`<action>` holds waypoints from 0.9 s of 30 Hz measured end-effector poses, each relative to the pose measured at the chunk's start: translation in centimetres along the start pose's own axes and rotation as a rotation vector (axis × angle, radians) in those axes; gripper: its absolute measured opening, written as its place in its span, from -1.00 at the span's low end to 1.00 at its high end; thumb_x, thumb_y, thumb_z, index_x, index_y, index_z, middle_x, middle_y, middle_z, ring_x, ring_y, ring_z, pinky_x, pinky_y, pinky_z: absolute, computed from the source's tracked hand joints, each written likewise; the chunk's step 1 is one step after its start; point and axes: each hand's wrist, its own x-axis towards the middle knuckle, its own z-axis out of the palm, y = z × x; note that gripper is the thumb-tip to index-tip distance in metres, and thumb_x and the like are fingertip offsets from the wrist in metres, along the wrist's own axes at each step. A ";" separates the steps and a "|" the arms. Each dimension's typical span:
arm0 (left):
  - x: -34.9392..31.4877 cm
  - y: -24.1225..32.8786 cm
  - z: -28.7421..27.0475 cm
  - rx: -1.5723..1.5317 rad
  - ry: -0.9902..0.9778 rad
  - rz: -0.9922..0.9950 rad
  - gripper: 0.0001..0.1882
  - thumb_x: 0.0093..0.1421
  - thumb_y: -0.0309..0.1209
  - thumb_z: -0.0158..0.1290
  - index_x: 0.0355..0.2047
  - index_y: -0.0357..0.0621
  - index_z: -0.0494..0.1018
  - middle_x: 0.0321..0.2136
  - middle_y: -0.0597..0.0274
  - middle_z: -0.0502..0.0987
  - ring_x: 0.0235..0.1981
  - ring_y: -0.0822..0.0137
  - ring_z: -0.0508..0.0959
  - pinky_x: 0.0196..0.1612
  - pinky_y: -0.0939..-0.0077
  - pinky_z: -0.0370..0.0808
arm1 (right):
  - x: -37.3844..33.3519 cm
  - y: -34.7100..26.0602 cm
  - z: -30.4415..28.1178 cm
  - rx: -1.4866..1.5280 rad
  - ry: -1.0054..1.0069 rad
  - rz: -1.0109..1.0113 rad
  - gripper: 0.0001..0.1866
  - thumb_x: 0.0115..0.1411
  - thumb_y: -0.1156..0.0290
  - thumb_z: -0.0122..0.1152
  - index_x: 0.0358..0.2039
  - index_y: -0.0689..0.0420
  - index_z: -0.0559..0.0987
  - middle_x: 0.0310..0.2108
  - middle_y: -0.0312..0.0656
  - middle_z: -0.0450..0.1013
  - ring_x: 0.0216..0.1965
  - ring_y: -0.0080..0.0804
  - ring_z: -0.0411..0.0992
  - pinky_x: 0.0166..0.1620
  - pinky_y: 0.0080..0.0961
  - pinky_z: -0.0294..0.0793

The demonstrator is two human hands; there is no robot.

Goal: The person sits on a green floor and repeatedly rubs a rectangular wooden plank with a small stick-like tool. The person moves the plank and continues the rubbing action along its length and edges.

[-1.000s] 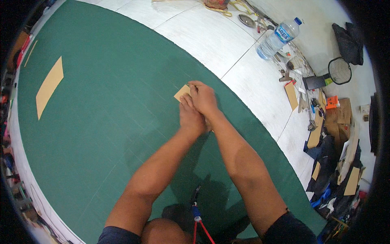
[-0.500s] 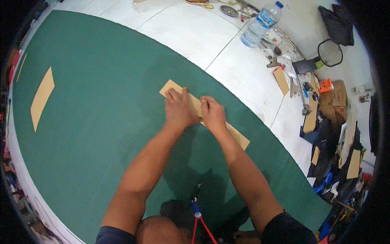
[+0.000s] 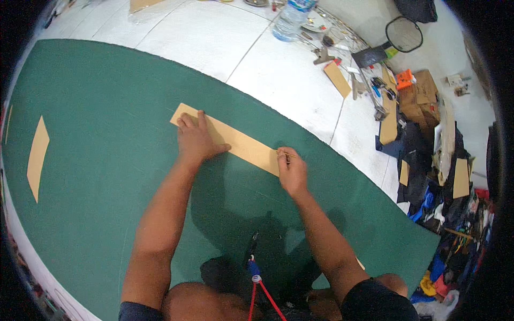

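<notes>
A long tan cardboard strip (image 3: 243, 144) lies slantwise on a large sheet of green cloth (image 3: 107, 160). Toward the strip's far left end my left hand (image 3: 194, 138) presses down, fingers and thumb spread. My right hand (image 3: 292, 172) is at the strip's other end, closed in a pinch around a thin yellowish stick (image 3: 289, 154). The stick's exact kind is too small to make out, and the right fingers partly cover that end of the strip.
Another tan piece (image 3: 37, 158) lies on the cloth at far left. Beyond the cloth are white floor tiles (image 3: 262, 69), a water bottle (image 3: 292, 21), a mesh racket (image 3: 403, 35) and a cardboard box (image 3: 420, 96). Dark fabrics and mixed clutter (image 3: 455, 224) fill the right side.
My right hand has slid along the strip from its middle to its right end, away from my left hand. My left hand stays pressed near the far left end. The whole view has shifted.
</notes>
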 end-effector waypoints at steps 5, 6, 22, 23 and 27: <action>0.3 -0.1 0.5 0.012 -0.016 -0.008 0.46 -0.21 0.36 0.40 0.52 -0.14 -0.06 0.39 -0.61 -0.04 0.44 -0.46 0.03 0.41 -0.08 0.20 | 0.6 -1.3 1.2 0.053 -0.021 -0.051 -0.71 0.39 0.29 0.10 -0.05 0.19 0.64 -0.12 0.08 0.62 -0.08 0.11 0.59 0.02 -0.18 0.55; 0.3 0.1 0.4 0.008 -0.018 0.000 0.46 -0.21 0.36 0.40 0.52 -0.14 -0.06 0.39 -0.61 -0.05 0.45 -0.46 0.02 0.41 -0.08 0.20 | 0.6 -0.8 1.1 0.037 -0.023 -0.075 -0.71 0.38 0.28 0.11 -0.05 0.18 0.63 -0.11 0.09 0.61 -0.07 0.12 0.59 0.03 -0.18 0.55; 0.5 -0.5 0.9 0.025 0.011 0.026 0.44 -0.22 0.40 0.37 0.50 -0.13 -0.01 0.36 -0.60 0.02 0.41 -0.44 0.10 0.34 -0.07 0.32 | -3.6 6.9 -2.5 0.406 0.232 0.268 -0.79 0.44 0.38 0.04 -0.06 0.26 0.50 -0.32 0.02 0.60 -0.33 -0.24 0.64 -0.20 -0.31 0.62; 0.6 -0.6 0.8 0.039 0.015 0.016 0.44 -0.22 0.40 0.37 0.50 -0.12 -0.01 0.36 -0.60 0.01 0.41 -0.43 0.11 0.34 -0.06 0.33 | -3.7 6.2 -2.7 0.421 0.251 0.289 -0.79 0.45 0.39 0.03 -0.06 0.27 0.49 -0.33 0.01 0.59 -0.35 -0.26 0.64 -0.21 -0.32 0.63; 0.5 -0.8 0.4 0.035 -0.001 0.013 0.44 -0.23 0.40 0.37 0.50 -0.12 -0.01 0.37 -0.58 -0.01 0.41 -0.41 0.12 0.32 -0.05 0.35 | -3.6 5.4 -2.3 0.465 0.300 0.284 -0.78 0.48 0.41 -0.03 -0.04 0.31 0.44 -0.34 0.00 0.57 -0.37 -0.28 0.64 -0.26 -0.39 0.65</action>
